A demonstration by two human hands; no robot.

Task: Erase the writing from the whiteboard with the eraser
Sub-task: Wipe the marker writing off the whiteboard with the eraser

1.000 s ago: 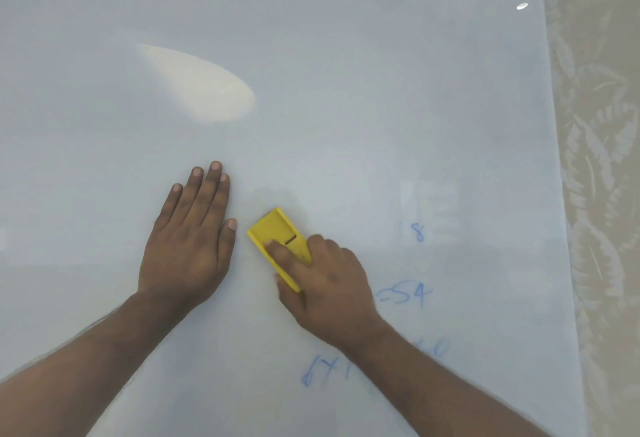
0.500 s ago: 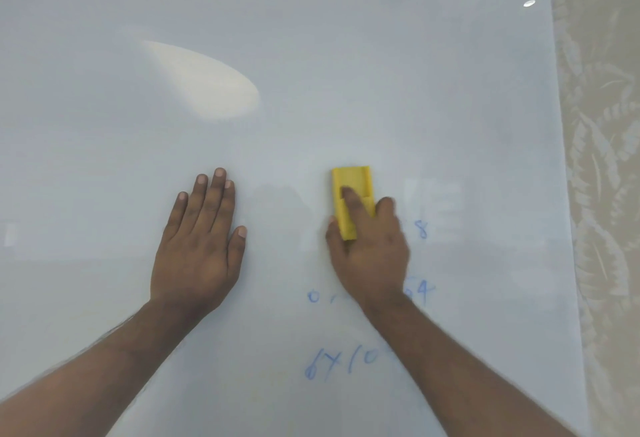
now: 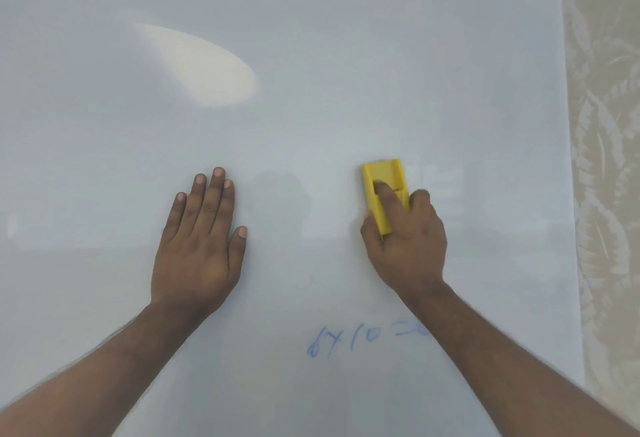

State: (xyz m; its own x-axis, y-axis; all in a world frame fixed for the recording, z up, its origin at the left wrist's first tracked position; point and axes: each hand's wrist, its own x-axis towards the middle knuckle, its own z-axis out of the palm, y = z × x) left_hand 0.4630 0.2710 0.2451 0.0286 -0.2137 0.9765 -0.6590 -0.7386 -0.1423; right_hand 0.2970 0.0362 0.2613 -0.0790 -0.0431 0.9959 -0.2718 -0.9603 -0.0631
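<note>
The right hand has its grip closed on the yellow eraser, index finger along its top, pressing it flat on the whiteboard. Left of it, well apart, the left hand lies flat and spread, holding nothing. Blue writing sits nearer, partly under the right forearm.
</note>
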